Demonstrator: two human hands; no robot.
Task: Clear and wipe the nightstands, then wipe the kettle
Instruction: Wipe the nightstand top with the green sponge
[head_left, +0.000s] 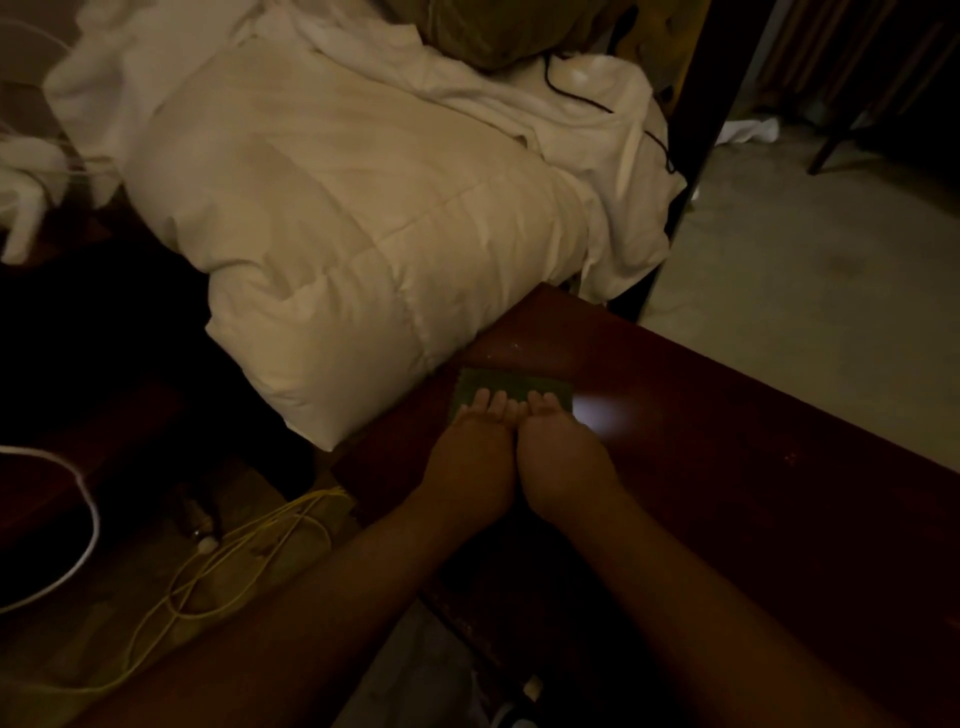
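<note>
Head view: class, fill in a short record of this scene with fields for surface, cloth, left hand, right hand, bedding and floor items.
surface: dark red wooden nightstand top, glossy, with a light glare
cloth: green cloth lying flat on the top, near the duvet
left hand: left hand pressing on the cloth, fingers straight
right hand: right hand beside it, also pressing the cloth
bedding: white duvet overhanging the top's far edge
floor items: yellow cable, white cable

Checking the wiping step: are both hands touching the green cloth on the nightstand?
Touching. The head view shows the left hand and right hand pressing side by side, fingers extended, onto the green cloth on the nightstand.
</note>
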